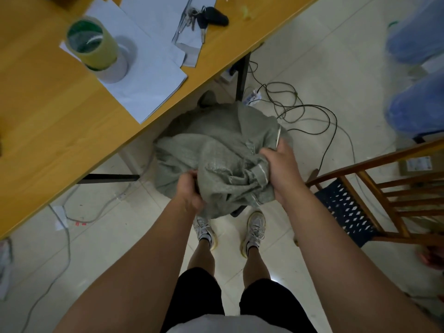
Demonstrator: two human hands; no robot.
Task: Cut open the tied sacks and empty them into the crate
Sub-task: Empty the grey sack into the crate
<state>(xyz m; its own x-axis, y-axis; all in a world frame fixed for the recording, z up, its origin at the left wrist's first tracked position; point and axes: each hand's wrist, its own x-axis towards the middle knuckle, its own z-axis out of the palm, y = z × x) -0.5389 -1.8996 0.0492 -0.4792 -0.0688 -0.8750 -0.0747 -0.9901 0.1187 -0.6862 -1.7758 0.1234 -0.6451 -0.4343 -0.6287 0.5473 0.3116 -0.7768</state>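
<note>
While the grey sack (216,150) hangs crumpled above my shoes (254,227), beside the desk (60,121), my left hand (189,188) grips its near fold and my right hand (281,169) clutches its mouth along with a thin blade (278,134). What the sack holds is hidden. Tape rolls (96,46) sit on the desk.

We see a pale tiled floor (312,56), a wooden table (48,121) at upper left, a wooden chair (384,188) at right, and loose cables (312,109) at upper centre.
</note>
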